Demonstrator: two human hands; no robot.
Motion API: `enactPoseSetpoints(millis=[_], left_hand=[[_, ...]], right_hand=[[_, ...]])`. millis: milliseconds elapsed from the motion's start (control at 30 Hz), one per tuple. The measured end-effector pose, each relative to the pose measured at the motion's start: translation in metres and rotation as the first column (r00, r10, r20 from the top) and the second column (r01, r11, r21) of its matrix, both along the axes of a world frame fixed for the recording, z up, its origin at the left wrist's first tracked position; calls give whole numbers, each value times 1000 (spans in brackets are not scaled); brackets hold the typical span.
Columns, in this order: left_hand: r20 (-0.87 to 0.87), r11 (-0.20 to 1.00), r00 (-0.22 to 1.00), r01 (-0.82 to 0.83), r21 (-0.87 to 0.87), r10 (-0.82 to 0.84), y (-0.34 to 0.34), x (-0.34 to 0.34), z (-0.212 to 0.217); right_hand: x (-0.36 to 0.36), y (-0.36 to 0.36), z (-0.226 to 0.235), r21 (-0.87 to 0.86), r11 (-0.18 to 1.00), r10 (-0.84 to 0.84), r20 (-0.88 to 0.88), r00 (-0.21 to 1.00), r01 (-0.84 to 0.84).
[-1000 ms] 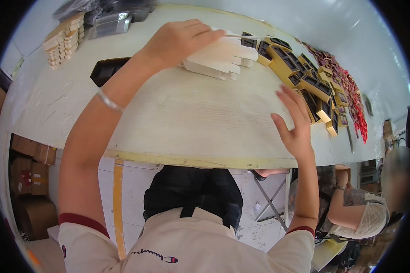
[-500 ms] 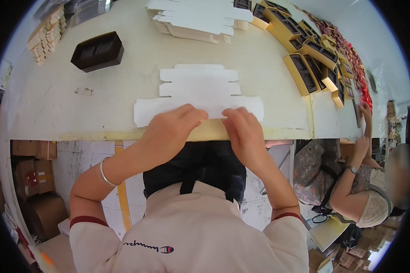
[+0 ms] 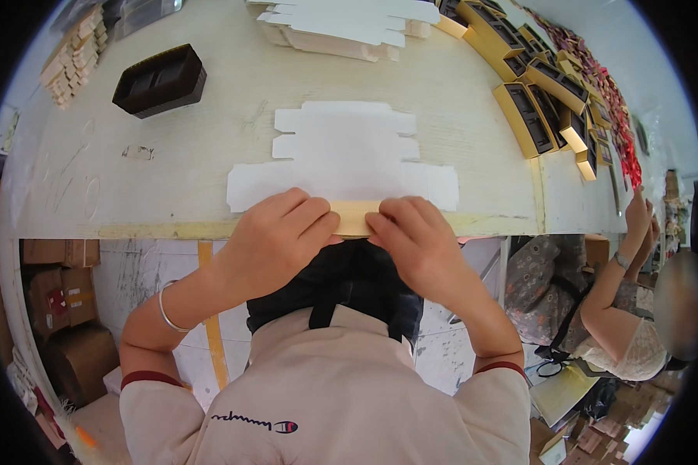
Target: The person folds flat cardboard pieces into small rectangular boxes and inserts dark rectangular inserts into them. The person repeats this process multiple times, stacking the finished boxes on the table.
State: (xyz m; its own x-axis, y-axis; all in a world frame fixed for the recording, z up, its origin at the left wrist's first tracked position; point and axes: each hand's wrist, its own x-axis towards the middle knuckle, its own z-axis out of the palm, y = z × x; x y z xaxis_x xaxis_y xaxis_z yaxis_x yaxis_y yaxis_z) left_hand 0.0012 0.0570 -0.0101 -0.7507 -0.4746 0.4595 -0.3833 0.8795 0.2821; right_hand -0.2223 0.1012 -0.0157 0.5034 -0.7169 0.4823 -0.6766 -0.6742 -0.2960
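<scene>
A flat white cardboard box blank [image 3: 345, 159] with notched side flaps lies in front of me at the table's near edge. A gold-coloured strip [image 3: 351, 218] of it shows between my hands, along its near side. My left hand [image 3: 279, 239] has its fingers bent and closed on the left part of this strip. Opposite it, my right hand [image 3: 417, 244] pinches the strip's right part, its thumb tucked underneath. The fingertips of both hands are partly hidden.
A stack of white blanks [image 3: 333, 31] lies at the back. A dark tray [image 3: 160, 81] stands left, near stacked pale pieces [image 3: 74, 54]. Several gold boxes [image 3: 524, 120] with dark inserts are piled right. At far right another person's arm [image 3: 609, 291] reaches to the table.
My hands have come slightly nearer to me, and their fingers have closed on the gold strip, which now shows more brightly. The other person's hands have shifted at the right.
</scene>
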Motion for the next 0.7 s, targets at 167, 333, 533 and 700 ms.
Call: enactPoseSetpoints(millis=[167, 333, 533, 700], left_hand=[[-38, 980, 999, -24, 197, 32, -2, 0, 4], [153, 985, 974, -173, 14, 168, -19, -12, 10], [103, 909, 954, -299, 291, 281, 3, -10, 23], [125, 867, 971, -237, 439, 203, -24, 16, 26]], right_hand=[[18, 17, 10, 57, 990, -121, -118, 986, 128], [16, -16, 15, 360, 923, -115, -75, 991, 135], [29, -3, 20, 735, 616, -348, 578, 738, -285], [7, 17, 24, 312, 928, 69, 389, 919, -202]])
